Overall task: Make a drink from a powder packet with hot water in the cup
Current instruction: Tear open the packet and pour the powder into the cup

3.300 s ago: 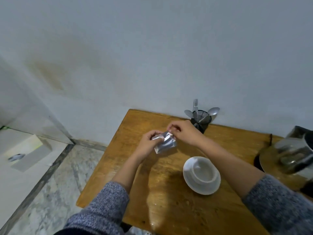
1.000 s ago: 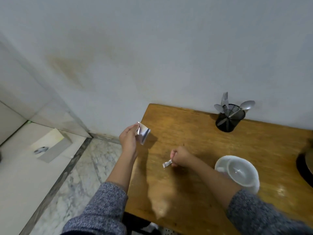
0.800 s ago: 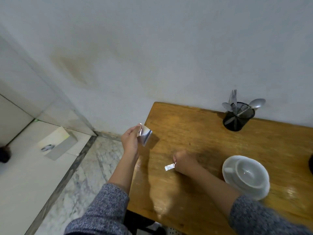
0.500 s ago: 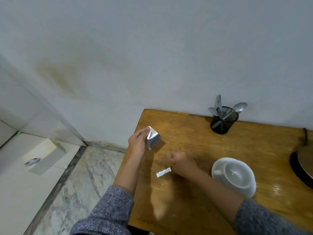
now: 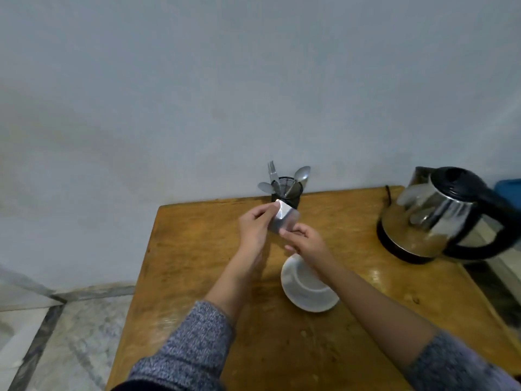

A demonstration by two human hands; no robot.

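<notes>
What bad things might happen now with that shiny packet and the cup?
1. The packet is held by both hands, left hand and right hand, beyond the cup, not over it. If it tips there, powder may land on the table.
2. The right forearm crosses just above the cup and might knock it.
3. The kettle may be hot to touch.

Head-worn view, angled down over the table (image 5: 197, 249)

A wooden table (image 5: 197, 277) carries a saucer (image 5: 307, 301), kettle (image 5: 434, 218) and black cutlery holder (image 5: 290, 193).
</notes>
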